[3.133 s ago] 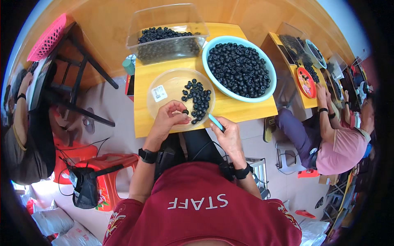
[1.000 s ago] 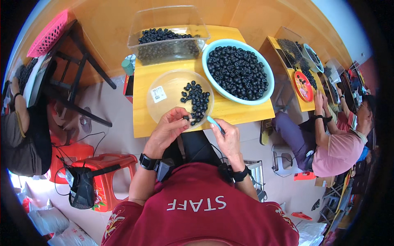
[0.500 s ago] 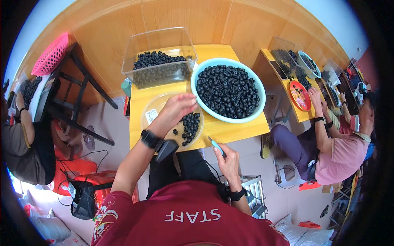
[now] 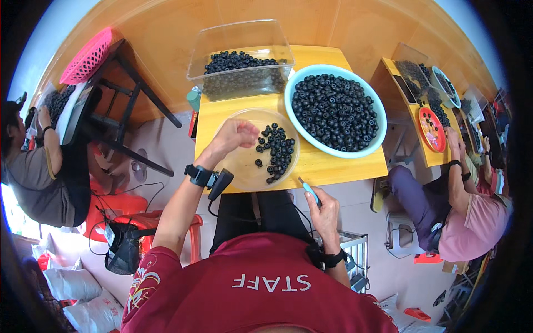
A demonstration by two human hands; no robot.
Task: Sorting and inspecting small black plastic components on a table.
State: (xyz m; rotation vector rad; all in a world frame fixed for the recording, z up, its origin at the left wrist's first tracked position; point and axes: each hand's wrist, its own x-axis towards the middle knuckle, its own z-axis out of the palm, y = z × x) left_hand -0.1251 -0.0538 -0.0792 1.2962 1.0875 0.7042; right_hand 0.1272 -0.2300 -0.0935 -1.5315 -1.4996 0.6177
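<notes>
My left hand (image 4: 236, 136) is over the left part of a shallow clear round tray (image 4: 237, 171), its fingers curled together. Whatever they may hold is too small to make out. Several small black ring-like pieces (image 4: 279, 155) lie loose on the tray's right part, beside the fingertips. In my right hand (image 4: 323, 212), at the near table edge, is a small tool with a turquoise handle (image 4: 311, 192) and a short metal tip pointing toward the tray. A light blue bowl (image 4: 293, 118) heaped with the same black pieces stands right of the tray.
Behind the tray stands a clear rectangular bin (image 4: 240, 35), partly filled with black pieces, on the yellow table (image 4: 355, 165). People sit working at the left and right. A dark stool (image 4: 139, 89) and red stool (image 4: 197, 236) stand left; a metal rack (image 4: 355, 250) is near my right arm.
My left hand has drawn back leftward from beside the bowl rim, uncovering more of the black pieces. My right hand still holds the tool near the table edge. The whole view has shifted.
</notes>
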